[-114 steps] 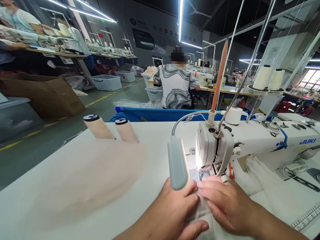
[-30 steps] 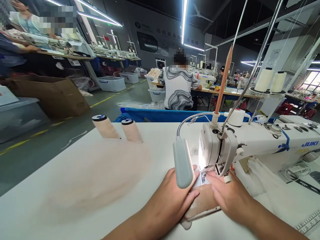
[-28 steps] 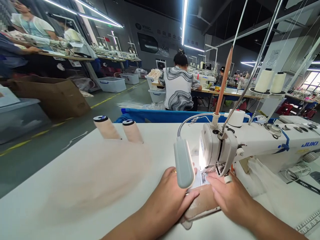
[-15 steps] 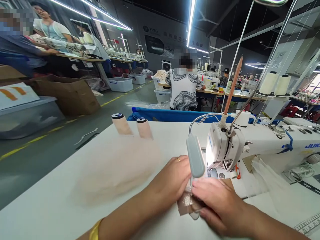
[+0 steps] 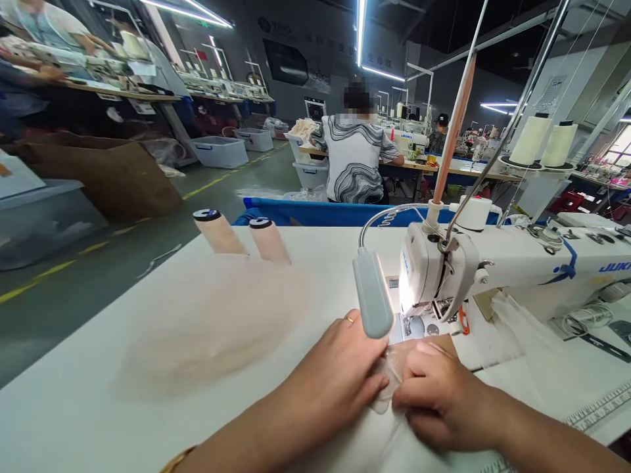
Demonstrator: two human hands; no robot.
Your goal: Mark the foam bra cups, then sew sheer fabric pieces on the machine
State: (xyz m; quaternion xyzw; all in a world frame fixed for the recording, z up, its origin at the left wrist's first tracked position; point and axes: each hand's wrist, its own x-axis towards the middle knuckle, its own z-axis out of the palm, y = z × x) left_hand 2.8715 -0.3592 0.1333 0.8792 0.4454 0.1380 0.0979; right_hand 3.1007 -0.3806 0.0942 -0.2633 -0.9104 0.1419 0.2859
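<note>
My left hand [image 5: 340,368] lies palm down on the work just before the sewing machine [image 5: 426,269], its thumb apart. The lamp head hides part of its fingers. My right hand [image 5: 441,387] is beside it, with thumb and fingers pinched on sheer pale fabric [image 5: 392,430]. Between the hands sits a clear plastic piece [image 5: 380,404] with a rounded end. A brown piece [image 5: 446,343] shows behind my right fingers, close to the metal needle plate [image 5: 413,326].
A grey lamp [image 5: 373,295] hangs over my left fingers. Sheer beige fabric [image 5: 207,328] and two thread cones [image 5: 219,233] are on the left of the white table. A ruler [image 5: 596,407] lies at right. A person [image 5: 355,157] sits ahead.
My right fingers have curled into a pinch on the sheer fabric. The brown piece that showed between my hands no longer shows there. The view has shifted slightly.
</note>
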